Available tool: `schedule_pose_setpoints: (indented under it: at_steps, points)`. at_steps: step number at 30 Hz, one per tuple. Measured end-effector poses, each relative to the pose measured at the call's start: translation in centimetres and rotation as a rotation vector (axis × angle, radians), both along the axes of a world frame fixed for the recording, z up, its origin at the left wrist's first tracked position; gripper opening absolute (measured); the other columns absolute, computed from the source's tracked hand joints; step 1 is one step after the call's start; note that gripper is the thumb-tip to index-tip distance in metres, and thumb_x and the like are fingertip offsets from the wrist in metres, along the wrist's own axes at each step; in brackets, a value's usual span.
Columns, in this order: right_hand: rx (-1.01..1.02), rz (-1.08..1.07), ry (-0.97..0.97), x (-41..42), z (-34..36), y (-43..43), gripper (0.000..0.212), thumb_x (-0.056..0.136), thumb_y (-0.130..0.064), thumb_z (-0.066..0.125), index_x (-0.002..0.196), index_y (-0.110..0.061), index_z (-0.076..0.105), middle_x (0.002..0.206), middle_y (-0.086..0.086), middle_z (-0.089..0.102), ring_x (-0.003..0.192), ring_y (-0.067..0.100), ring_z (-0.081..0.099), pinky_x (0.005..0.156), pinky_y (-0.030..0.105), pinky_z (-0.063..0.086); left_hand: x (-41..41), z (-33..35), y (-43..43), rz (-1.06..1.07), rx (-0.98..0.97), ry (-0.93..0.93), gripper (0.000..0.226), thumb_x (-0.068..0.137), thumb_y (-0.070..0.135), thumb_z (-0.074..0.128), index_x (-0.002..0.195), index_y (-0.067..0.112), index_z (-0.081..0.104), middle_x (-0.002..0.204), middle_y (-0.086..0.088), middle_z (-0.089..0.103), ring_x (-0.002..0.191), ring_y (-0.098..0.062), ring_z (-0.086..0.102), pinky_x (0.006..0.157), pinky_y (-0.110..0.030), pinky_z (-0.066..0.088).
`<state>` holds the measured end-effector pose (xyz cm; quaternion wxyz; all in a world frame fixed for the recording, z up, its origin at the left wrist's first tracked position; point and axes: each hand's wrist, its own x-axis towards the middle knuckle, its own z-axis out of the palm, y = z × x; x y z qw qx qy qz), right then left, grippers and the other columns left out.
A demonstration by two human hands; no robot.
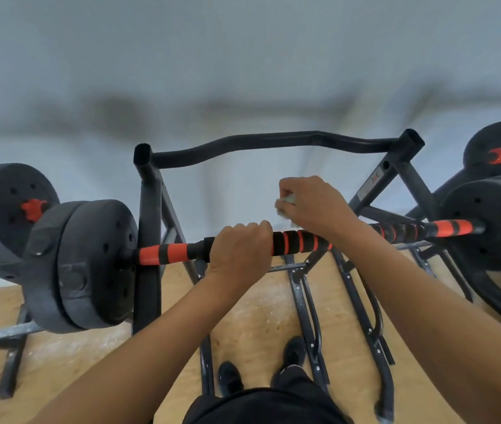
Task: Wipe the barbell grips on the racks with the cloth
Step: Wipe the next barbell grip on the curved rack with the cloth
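A barbell with a black and orange striped grip lies across a black steel rack, with black weight plates at its left end and more plates at its right end. My left hand is wrapped round the grip left of the middle. My right hand holds a small pale cloth bunched in its fingers, just above the bar to the right of my left hand. Whether the cloth touches the grip is hidden by the hand.
A second barbell's plates sit behind on the left, and another set on the right. The rack's curved top bar runs across the back near a pale wall. Rack feet spread over the wooden floor by my black shoes.
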<state>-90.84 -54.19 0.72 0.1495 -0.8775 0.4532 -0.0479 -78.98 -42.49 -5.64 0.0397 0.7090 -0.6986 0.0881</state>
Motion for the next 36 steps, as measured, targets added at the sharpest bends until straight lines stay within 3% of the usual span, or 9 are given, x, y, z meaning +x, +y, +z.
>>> schedule_pose_setpoints:
  at_steps: [2, 6, 10, 19, 22, 25, 27, 31, 36]
  points:
    - [-0.016, -0.025, -0.06, -0.5, 0.4, -0.5, 0.013, 0.096, -0.038, 0.064, 0.092, -0.025, 0.063, 0.082, -0.011, 0.062, 0.072, 0.007, 0.059, 0.066, 0.025, 0.045, -0.1, 0.2, -0.1, 0.007, 0.024, 0.018, 0.026, 0.093, 0.033, 0.065, 0.085, 0.019, 0.044, 0.062, 0.005, 0.041, 0.053, -0.016, 0.047, 0.054, -0.027, 0.032]
    - [0.075, 0.064, 0.058, -1.8, -0.3, 1.9, 0.019, 0.099, -0.033, 0.052, 0.091, -0.02, 0.064, 0.083, -0.004, 0.06, 0.075, 0.014, 0.059, 0.075, 0.04, 0.057, 0.2, 1.2, -0.6, 0.047, 0.11, 0.034, 0.016, 0.095, 0.028, 0.057, 0.085, 0.02, 0.048, 0.062, 0.006, 0.04, 0.053, -0.016, 0.046, 0.057, -0.029, 0.034]
    - [-0.047, 0.045, 0.069, -3.4, -0.6, 3.8, 0.023, 0.105, -0.035, 0.045, 0.092, -0.021, 0.059, 0.082, -0.005, 0.05, 0.071, 0.012, 0.055, 0.069, 0.032, 0.052, 0.5, 2.5, -1.5, 0.052, 0.233, 0.057, 0.009, 0.09, 0.029, 0.061, 0.086, 0.022, 0.057, 0.067, 0.005, 0.05, 0.057, -0.016, 0.052, 0.06, -0.03, 0.042]
    - [-0.116, 0.048, -0.002, -5.1, -1.2, 6.3, 0.011, 0.102, -0.018, 0.055, 0.092, -0.018, 0.051, 0.083, -0.004, 0.048, 0.063, 0.014, 0.05, 0.052, 0.028, 0.045, 2.1, 3.5, -3.9, 0.041, 0.563, 0.328, 0.029, 0.082, 0.041, 0.074, 0.1, 0.027, 0.057, 0.077, 0.005, 0.062, 0.068, -0.013, 0.062, 0.069, -0.032, 0.057]
    - [-0.061, 0.061, -0.003, -4.0, -0.6, 5.0, 0.011, 0.105, -0.025, 0.05, 0.095, -0.02, 0.049, 0.087, -0.005, 0.049, 0.07, 0.013, 0.053, 0.059, 0.025, 0.044, 1.7, 2.8, -3.5, -0.094, 0.359, 0.295, 0.028, 0.086, 0.043, 0.072, 0.102, 0.029, 0.053, 0.078, 0.009, 0.058, 0.072, -0.014, 0.061, 0.072, -0.032, 0.056]
    - [-0.064, 0.064, 0.094, -2.0, 0.1, 3.1, 0.012, 0.103, -0.022, 0.049, 0.093, -0.016, 0.053, 0.086, -0.002, 0.053, 0.075, 0.018, 0.057, 0.063, 0.028, 0.046, -0.4, 1.0, -2.4, -0.077, 0.053, 0.053, 0.025, 0.089, 0.037, 0.067, 0.085, 0.023, 0.046, 0.063, 0.008, 0.041, 0.055, -0.017, 0.047, 0.054, -0.03, 0.038]
    - [-0.057, 0.041, 0.131, -1.6, 0.1, 2.6, 0.016, 0.101, -0.024, 0.048, 0.095, -0.015, 0.06, 0.086, 0.0, 0.058, 0.077, 0.02, 0.061, 0.07, 0.037, 0.054, -0.8, 0.4, -2.6, -0.038, -0.006, -0.002, 0.028, 0.089, 0.033, 0.066, 0.075, 0.021, 0.044, 0.056, 0.008, 0.033, 0.048, -0.017, 0.041, 0.051, -0.029, 0.032]
    - [-0.068, 0.0, 0.089, -2.3, -0.3, 2.5, 0.019, 0.104, -0.03, 0.045, 0.098, -0.019, 0.06, 0.091, 0.0, 0.058, 0.078, 0.019, 0.059, 0.072, 0.038, 0.054, 0.1, 2.6, -5.6, 0.014, 0.336, 0.197, 0.013, 0.089, 0.029, 0.063, 0.08, 0.019, 0.061, 0.062, 0.005, 0.057, 0.055, -0.015, 0.058, 0.058, -0.029, 0.046]
    - [-0.132, 0.018, -0.022, -3.2, -1.0, 3.8, 0.015, 0.105, -0.027, 0.046, 0.092, -0.021, 0.048, 0.087, -0.002, 0.05, 0.069, 0.019, 0.054, 0.06, 0.037, 0.049, 2.8, 4.7, -9.1, 0.034, 0.884, 0.774, 0.022, 0.085, 0.024, 0.082, 0.089, 0.005, 0.073, 0.065, -0.004, 0.07, 0.052, -0.018, 0.064, 0.061, -0.03, 0.059]
